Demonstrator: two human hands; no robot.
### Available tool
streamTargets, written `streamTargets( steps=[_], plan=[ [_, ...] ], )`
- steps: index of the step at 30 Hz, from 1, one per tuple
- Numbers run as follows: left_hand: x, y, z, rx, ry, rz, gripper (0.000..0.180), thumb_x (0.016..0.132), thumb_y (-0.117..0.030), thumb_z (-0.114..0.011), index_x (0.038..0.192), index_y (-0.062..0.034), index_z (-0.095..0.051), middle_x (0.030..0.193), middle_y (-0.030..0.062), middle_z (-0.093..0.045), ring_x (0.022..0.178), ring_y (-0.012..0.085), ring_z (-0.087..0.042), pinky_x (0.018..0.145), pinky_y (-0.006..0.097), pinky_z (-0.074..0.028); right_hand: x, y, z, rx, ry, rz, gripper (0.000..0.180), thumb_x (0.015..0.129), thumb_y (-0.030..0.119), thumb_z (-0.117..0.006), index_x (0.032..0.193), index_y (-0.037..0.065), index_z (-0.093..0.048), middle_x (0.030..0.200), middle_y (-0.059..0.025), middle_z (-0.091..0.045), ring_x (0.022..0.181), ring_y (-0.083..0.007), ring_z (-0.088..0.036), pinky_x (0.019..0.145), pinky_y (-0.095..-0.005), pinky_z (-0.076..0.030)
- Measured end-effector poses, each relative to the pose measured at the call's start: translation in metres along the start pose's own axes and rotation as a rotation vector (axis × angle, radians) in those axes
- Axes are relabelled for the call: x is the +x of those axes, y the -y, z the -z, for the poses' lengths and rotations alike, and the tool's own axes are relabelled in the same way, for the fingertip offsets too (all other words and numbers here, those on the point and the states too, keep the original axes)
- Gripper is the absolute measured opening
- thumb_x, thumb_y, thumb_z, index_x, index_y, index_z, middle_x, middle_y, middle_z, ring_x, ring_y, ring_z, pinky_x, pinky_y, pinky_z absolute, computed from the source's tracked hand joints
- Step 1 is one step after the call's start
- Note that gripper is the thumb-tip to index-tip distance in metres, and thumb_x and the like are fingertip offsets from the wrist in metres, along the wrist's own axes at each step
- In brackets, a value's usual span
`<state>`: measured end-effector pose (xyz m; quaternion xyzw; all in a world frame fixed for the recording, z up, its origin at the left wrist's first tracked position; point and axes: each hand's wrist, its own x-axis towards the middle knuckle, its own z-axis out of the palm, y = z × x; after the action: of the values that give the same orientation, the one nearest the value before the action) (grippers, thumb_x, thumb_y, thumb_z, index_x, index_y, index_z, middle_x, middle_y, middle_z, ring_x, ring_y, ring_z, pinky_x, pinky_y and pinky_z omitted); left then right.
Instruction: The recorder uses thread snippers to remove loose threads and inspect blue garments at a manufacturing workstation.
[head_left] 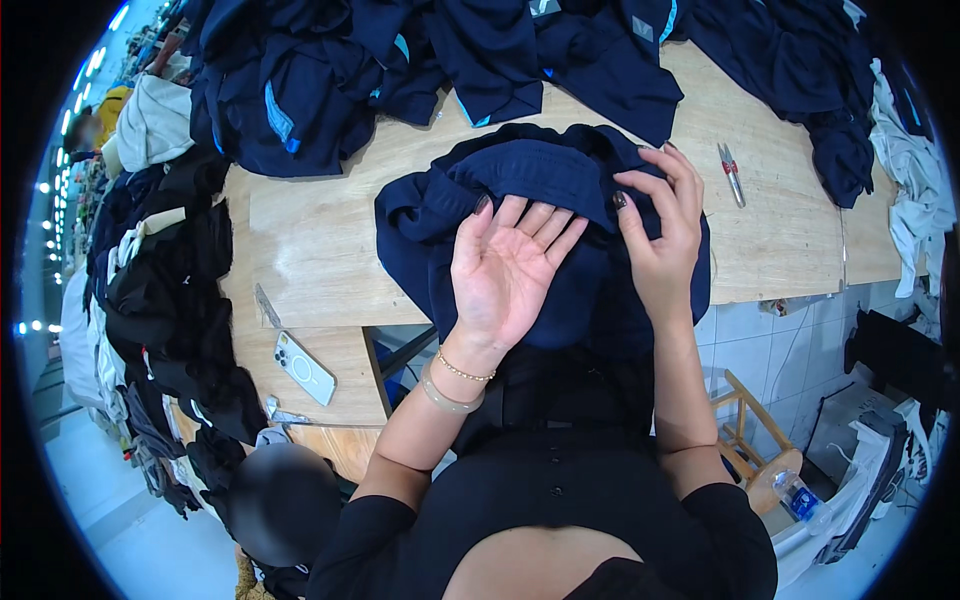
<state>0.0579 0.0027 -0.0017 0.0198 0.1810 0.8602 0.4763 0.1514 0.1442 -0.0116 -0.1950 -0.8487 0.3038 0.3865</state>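
A navy garment with a stitched band lies bunched on the table in front of me. My left hand is palm up and open, its fingers stretched out with their tips hidden under the band's edge. Its thumb is apart from the fingers, against the fabric. On the right side of the garment, my right hand is open, fingers curved and spread over the cloth. Whether its fingertips press on the fabric I cannot tell.
Navy garments are heaped along the table's far side. Red-handled thread snips lie at right, a white phone at lower left. Dark clothes pile up at left. A wooden stool and a bottle are at lower right.
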Motion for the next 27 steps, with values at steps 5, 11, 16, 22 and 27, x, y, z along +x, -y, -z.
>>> streamTargets(
  steps=[5,11,16,22,27],
  plan=[
    [0.005,0.005,0.008,-0.228,0.187,0.029,0.042,0.095,-0.036,-0.041,0.113,0.0006,-0.05,0.128,0.0178,-0.05,0.126,0.0306,-0.043,0.115,0.045,-0.024,-0.001,0.02,0.004,-0.028,-0.057,0.105,0.029,0.07,0.006,-0.07,0.098,0.007,-0.065,0.119,-0.0125,-0.054,0.121,-0.0362,-0.044,0.1,-0.0443,-0.036],
    [-0.001,0.007,0.021,-0.082,0.112,0.056,0.024,0.095,-0.03,-0.044,0.084,-0.0096,-0.044,0.096,0.0062,-0.05,0.109,0.0213,-0.049,0.104,0.038,-0.035,-0.004,0.02,-0.019,-0.096,-0.008,0.211,0.037,0.071,0.012,-0.068,0.108,0.011,-0.063,0.121,-0.01,-0.053,0.119,-0.032,-0.047,0.095,-0.0439,-0.036],
    [0.004,0.012,0.005,0.329,0.035,-0.018,0.026,0.096,-0.028,-0.045,0.108,-0.0064,-0.052,0.126,0.009,-0.051,0.124,0.0224,-0.045,0.105,0.039,-0.034,0.005,0.009,-0.025,-0.088,-0.177,0.232,0.027,0.068,0.002,-0.068,0.095,0.007,-0.067,0.082,-0.0046,-0.055,0.077,-0.0225,-0.053,0.066,-0.0354,-0.04],
    [-0.016,-0.022,-0.038,1.681,0.161,-0.661,0.04,0.074,0.005,-0.06,0.114,0.0032,-0.06,0.114,0.0167,-0.061,0.11,0.0279,-0.058,0.098,0.037,-0.043,0.038,0.013,-0.022,0.22,-0.233,0.118,0.018,0.077,-0.005,-0.063,0.094,0.001,-0.064,0.068,-0.0048,-0.054,0.053,-0.0121,-0.049,0.048,-0.0251,-0.04],
    [0.023,-0.057,-0.081,1.593,0.174,-0.618,0.095,0.064,-0.006,-0.075,0.146,-0.0036,-0.026,0.137,0.0162,-0.043,0.124,0.0255,-0.047,0.104,0.036,-0.038,0.082,0.064,-0.01,0.826,0.059,-0.026,0.017,0.088,-0.001,-0.055,0.104,0.003,-0.058,0.08,-0.0005,-0.058,0.064,-0.0038,-0.053,0.059,-0.0174,-0.043]
  ],
)
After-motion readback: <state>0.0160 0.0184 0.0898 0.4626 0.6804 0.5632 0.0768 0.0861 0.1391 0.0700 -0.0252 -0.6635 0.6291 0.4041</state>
